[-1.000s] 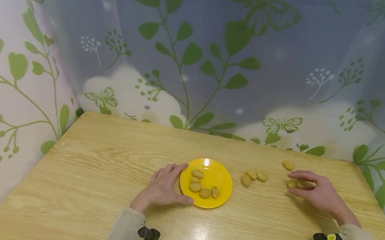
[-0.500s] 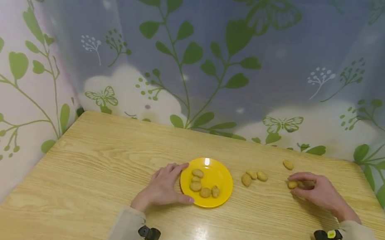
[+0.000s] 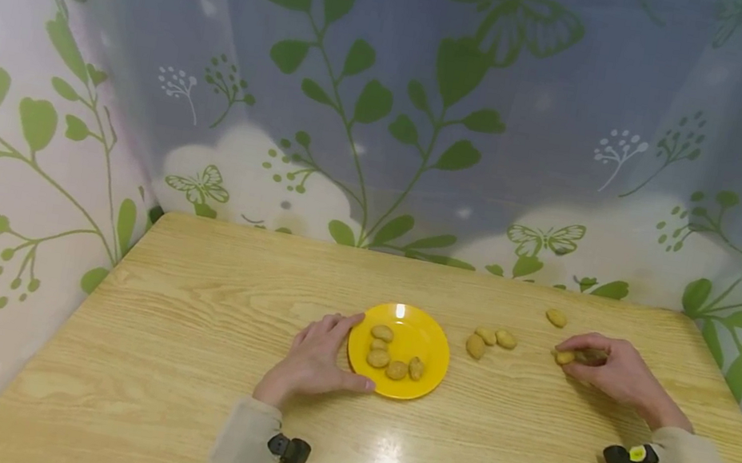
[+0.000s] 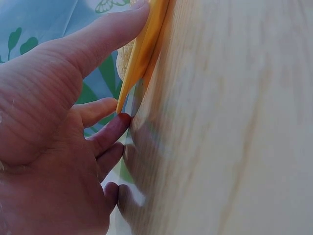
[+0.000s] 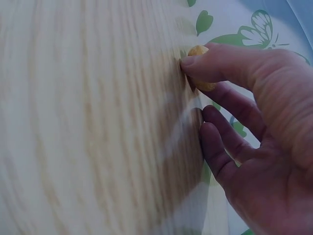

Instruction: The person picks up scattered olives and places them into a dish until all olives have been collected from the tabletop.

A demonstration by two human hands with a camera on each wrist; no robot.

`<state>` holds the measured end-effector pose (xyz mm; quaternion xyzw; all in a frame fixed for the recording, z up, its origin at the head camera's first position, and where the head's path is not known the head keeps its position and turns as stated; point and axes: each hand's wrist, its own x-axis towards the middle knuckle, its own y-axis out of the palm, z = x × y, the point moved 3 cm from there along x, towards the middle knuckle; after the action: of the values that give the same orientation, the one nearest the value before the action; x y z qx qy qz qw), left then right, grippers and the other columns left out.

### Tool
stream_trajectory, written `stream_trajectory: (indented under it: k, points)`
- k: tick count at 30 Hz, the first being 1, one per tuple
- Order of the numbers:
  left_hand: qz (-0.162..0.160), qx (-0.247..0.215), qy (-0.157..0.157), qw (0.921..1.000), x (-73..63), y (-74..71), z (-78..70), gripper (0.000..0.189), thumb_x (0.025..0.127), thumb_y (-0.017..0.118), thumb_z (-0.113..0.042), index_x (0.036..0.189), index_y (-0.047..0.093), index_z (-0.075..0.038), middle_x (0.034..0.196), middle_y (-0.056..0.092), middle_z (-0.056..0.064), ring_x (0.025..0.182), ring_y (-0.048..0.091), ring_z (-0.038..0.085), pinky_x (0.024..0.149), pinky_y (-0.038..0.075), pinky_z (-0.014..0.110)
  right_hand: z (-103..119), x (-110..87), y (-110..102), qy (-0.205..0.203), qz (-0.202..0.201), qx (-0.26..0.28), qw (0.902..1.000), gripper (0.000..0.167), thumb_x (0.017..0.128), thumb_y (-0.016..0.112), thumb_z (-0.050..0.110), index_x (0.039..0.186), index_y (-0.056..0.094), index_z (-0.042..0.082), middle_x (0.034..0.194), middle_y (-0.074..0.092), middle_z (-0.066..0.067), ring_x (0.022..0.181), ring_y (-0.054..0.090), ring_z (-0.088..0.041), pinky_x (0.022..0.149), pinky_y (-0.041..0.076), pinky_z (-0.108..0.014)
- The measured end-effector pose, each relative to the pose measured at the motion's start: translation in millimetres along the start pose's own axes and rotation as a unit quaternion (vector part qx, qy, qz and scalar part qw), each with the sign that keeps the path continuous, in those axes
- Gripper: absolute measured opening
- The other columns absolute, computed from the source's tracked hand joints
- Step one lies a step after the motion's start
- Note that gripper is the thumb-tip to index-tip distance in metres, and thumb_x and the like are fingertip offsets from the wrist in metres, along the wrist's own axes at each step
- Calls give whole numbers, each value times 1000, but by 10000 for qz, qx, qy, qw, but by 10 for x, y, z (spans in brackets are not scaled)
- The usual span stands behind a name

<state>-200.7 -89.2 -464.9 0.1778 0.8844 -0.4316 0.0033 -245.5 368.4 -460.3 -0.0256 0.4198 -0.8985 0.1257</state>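
A yellow plate [image 3: 430, 338] lies on the table with several tan, rough-shelled peanuts [image 3: 378, 357] along its left and front. My left hand [image 3: 313, 364] holds its left rim between thumb and spread fingers; the left wrist view shows the thumb [image 4: 112, 29] over the rim. To the right, my right hand [image 3: 614, 371] pinches a peanut [image 5: 199, 51] between thumb and forefinger, low at the table top. The other fingers are bent beside it, touching or nearly touching the wood. Part of that peanut is hidden by the fingers.
Between the plate and my right hand lie a few loose peanuts [image 3: 485, 336] in a small group. Another peanut [image 3: 556, 318] lies behind the right hand. A patterned curtain [image 3: 385, 145] hangs behind the wooden table [image 3: 170, 394].
The right thumb and forefinger have drawn slightly closer together on the peanut. The left hand and plate stay as they were.
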Motion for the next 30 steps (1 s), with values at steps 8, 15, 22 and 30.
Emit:
stream_trajectory:
  k: [8,15,22,30]
  points:
    - [12,6,-5,10000,-4,2,1,103,79,84,-51,161,31,-22,163,33,16,151,28,44,126,15,64,19,-8,-3,82,-98,-69,9999,31,91,79,26,118,76,12,130,67,-21,99,61,7,73,56,-22]
    - [9,-49,6,10000,7,6,14,103,78,84,-52,162,31,-22,163,33,16,150,28,43,126,15,64,71,-17,-13,130,-315,-36,9994,33,90,79,26,117,75,8,123,70,-22,94,64,4,68,58,-24]
    - [19,-57,-2,10000,12,-1,13,103,78,84,-52,161,31,-22,162,33,17,150,29,43,126,14,64,80,-49,-11,98,-498,-96,9987,30,89,80,23,115,76,8,118,73,-22,85,59,14,69,56,-21]
    - [17,-16,17,10000,14,1,12,103,78,84,-52,161,31,-22,162,34,17,151,28,43,126,15,63,168,-89,14,67,-575,-145,9982,28,90,79,19,116,75,9,122,71,-22,89,61,11,71,57,-20]
